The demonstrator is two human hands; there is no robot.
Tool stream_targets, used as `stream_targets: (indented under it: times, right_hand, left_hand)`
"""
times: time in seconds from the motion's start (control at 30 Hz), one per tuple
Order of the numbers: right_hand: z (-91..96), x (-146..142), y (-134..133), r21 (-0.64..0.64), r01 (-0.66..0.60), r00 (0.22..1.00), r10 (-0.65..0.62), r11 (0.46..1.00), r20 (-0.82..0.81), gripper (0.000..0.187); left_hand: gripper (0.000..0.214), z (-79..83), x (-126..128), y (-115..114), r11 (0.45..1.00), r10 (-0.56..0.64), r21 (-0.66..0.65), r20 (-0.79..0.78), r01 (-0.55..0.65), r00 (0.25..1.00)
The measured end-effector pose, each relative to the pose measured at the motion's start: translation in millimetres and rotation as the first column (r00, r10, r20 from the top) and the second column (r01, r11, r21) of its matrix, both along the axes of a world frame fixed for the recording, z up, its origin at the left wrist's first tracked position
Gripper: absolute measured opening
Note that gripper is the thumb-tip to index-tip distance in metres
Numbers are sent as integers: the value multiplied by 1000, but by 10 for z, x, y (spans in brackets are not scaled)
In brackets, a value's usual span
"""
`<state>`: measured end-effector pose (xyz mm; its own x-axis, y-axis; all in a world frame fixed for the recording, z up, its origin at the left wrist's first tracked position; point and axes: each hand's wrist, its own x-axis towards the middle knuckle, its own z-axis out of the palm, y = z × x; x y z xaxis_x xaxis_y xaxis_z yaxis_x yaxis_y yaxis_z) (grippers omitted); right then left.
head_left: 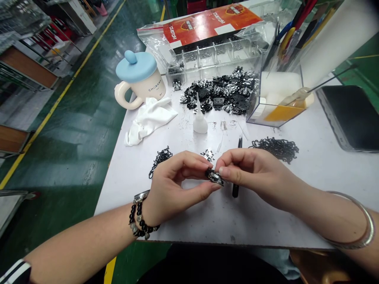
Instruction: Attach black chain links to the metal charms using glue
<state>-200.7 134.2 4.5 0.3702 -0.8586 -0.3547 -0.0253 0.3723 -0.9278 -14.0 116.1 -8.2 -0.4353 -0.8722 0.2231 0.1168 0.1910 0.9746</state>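
Observation:
My left hand (174, 185) and my right hand (254, 171) meet above the white table (266, 221), both pinched on one small black and silver metal part (215, 176). Black tweezers (237, 169) lie on the table just under my right fingers. A few loose small parts (208, 154) sit just beyond my fingertips. A short black chain (160, 158) lies left of my left hand, and a bigger heap of black chain (276, 147) lies right of the tweezers.
A large pile of black and silver parts (222, 92) sits at the back, before a clear compartment box (207, 55). Nearby stand a small white glue bottle (200, 120), a blue-lidded mug (139, 81), a white cloth (151, 118), a clear tool holder (281, 86) and a black tray (352, 114).

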Motion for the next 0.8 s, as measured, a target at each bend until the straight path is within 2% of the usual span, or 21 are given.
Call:
stream_targets:
  times: [0.4,0.8]
  right_hand:
    - [2,39,67,-82,68,996,-72,994,-50,28]
    - [-16,67,44,-30,91,995,-92,995,-28,29]
  left_hand:
    - [26,17,16,15,999,36,-6,49,-36,998]
    - [25,6,4,27,999,52,15,13,-52,999]
